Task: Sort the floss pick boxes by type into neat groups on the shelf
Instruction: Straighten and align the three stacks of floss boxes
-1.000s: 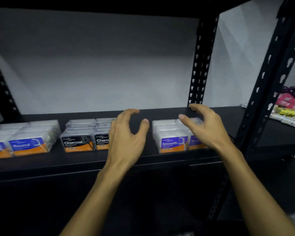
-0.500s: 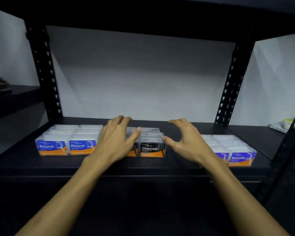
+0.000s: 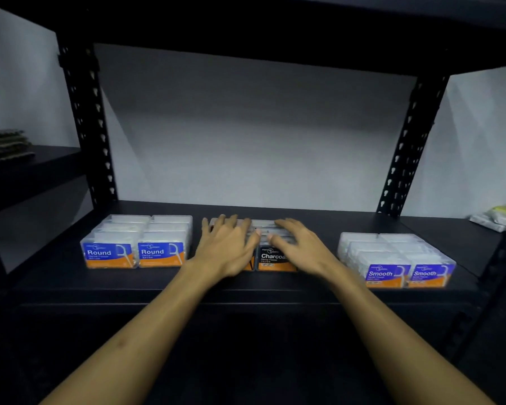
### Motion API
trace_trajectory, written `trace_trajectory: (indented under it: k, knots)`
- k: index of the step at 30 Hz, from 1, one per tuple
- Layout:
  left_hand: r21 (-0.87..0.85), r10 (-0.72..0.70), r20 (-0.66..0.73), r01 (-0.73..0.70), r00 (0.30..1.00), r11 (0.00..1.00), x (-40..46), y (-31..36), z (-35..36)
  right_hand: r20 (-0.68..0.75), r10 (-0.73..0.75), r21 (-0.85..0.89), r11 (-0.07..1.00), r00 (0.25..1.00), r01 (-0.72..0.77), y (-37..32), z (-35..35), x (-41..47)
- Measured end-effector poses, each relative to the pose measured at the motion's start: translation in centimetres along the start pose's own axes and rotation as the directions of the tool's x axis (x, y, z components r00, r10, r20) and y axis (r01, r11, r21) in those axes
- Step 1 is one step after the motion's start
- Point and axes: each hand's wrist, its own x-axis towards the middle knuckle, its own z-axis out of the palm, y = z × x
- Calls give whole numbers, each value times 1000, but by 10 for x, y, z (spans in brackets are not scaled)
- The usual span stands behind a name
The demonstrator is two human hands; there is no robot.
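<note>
Squaring up the middle group is the step in hand, as far as one can judge. Both hands lie palm-down on the Charcoal floss pick boxes [image 3: 270, 257] in the centre of the black shelf [image 3: 313, 285]. The left hand [image 3: 227, 248] covers the left column of that group, its fingers spread flat over the clear lids and reaching toward the back row. The right hand [image 3: 297, 247] rests on the right column, fingers likewise extended, its thumb tip almost meeting the left thumb over the seam between the two columns. Neither hand is closed around a box; both are open and pressing or resting on top.

The Round floss pick boxes [image 3: 136, 244] sit as a tidy block to the left, well apart from the centre group, and the Smooth floss pick boxes [image 3: 396, 260] form a similar block to the right, angled slightly against the shelf's front edge. The sorting by type looks complete, so what remains is neatening.

To do this well, the hands should press lightly and evenly, then slide to the outer sides of the Charcoal block and squeeze inward so the columns close up without gaps. The lids look smooth and light, so a hard downward push could skid a box sideways or tip the front row forward. Bringing the front labels flush with each other, and leaving similar spacing to the two neighbouring groups, would finish the block cleanly. Most of the left column's label is hidden behind the left hand.
</note>
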Motion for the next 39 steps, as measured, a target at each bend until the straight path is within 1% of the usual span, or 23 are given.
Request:
trace_trajectory:
  k: [2,4,6,9,14,17,19,21,29,34,39]
  knots:
    - [-36,-3,-1,2,1000,999,-1,-1,-2,-26,-4,50,999,1000,5,3,4,-1]
    - [-93,10,-47,-15,999,996,-2,-3,-7,-43,-3,88,996,999,7,3,8,-1]
    - [-140,-26,-58,18,998,990,0,-6,-9,-66,4,125,992,998,4,4,12,-1]
    - [-131,-86,-25,82,996,988,-1,-11,-6,-104,12,170,985,995,6,6,16,-1]
    - [-192,-141,-102,120,985,974,-4,-1,0,-110,-11,183,983,994,31,13,18,1]
    - [-221,-154,-112,126,982,967,-7,4,-4,-115,-11,273,961,993,42,16,22,1]
    - [-218,-149,-114,122,982,968,-11,6,-5,-123,8,348,937,992,36,20,25,1]
    - [-210,-154,-113,128,982,969,-13,8,-5,-119,9,386,922,993,38,21,26,1]
    - [-165,-148,-87,132,985,977,-15,11,-8,-116,16,413,910,993,33,23,24,3]
    - [-166,-135,-137,112,981,980,-15,12,-6,-114,21,422,906,993,30,20,21,-2]
    - [-187,-114,-132,88,985,978,-15,14,-3,-127,34,418,908,991,22,21,14,-10]
